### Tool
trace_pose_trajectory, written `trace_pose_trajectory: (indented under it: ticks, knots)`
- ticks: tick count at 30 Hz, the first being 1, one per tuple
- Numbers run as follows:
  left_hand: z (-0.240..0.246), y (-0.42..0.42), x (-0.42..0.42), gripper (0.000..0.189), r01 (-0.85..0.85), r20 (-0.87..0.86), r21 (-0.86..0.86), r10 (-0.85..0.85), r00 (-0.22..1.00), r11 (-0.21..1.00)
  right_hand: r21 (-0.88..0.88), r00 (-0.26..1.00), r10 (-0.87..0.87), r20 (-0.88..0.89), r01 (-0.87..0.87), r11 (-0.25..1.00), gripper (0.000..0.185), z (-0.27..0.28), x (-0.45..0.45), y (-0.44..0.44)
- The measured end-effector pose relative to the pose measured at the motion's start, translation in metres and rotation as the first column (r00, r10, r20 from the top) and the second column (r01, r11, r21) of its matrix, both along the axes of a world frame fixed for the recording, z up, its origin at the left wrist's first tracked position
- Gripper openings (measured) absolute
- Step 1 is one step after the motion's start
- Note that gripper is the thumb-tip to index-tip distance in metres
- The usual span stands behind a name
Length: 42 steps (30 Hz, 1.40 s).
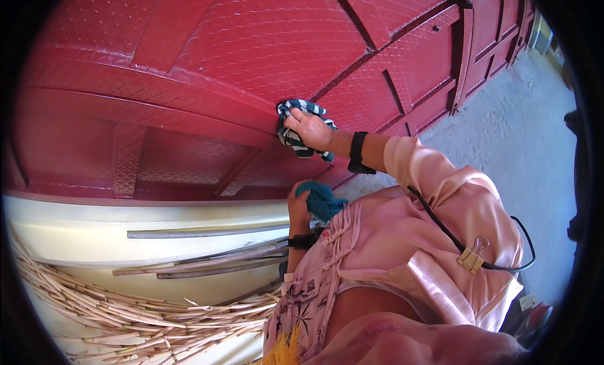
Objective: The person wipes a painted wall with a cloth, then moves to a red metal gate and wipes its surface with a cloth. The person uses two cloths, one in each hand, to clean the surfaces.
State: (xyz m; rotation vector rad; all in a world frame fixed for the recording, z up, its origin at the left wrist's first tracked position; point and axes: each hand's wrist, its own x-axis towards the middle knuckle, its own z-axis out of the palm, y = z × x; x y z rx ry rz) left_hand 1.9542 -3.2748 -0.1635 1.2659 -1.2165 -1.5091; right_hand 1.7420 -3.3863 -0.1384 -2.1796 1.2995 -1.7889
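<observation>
My right hand (311, 129) grips a bunched dark green and white checked cloth (302, 150) and presses it against a red metal gate (264, 49). The cloth lies at a raised frame bar between textured panels. My left hand (298, 202), lower and close to my body, holds a crumpled teal cloth (323, 200). That cloth hangs apart from the gate, in front of my pink shirt (391, 233). Both wrists wear black bands.
Long dry stalks (165, 318) and several wooden poles (203, 266) lie along a pale yellow wall (61, 218) at left. Grey concrete floor (514, 129) stretches along the gate at right. A black cable (439, 218) with a binder clip (472, 259) hangs on my shirt.
</observation>
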Motion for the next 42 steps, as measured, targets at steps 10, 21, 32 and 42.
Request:
trace_pose_trajectory:
  ticks: [10,21,32,42]
  knots:
    - [0.001,-0.003,-0.01,0.029,0.023,-0.011,-0.011,-0.023,1.0,1.0,-0.161,0.905,-0.204,-0.375,0.153,0.975,0.007,0.007,-0.021,0.002]
    - [-0.011,-0.003,-0.011,0.029,0.047,-0.017,0.007,-0.047,0.999,0.999,-0.136,0.733,-0.394,-0.554,0.388,0.912,0.012,0.002,-0.128,0.02]
    - [-0.022,-0.01,-0.027,0.028,0.101,-0.034,0.052,-0.099,0.994,0.994,-0.09,0.567,-0.473,-0.674,0.572,0.815,0.016,-0.003,-0.185,0.024]
    - [-0.032,0.0,-0.012,0.027,0.031,-0.049,0.067,-0.028,0.998,0.997,-0.098,0.8,-0.231,-0.554,0.213,0.972,0.012,-0.005,-0.08,0.008]
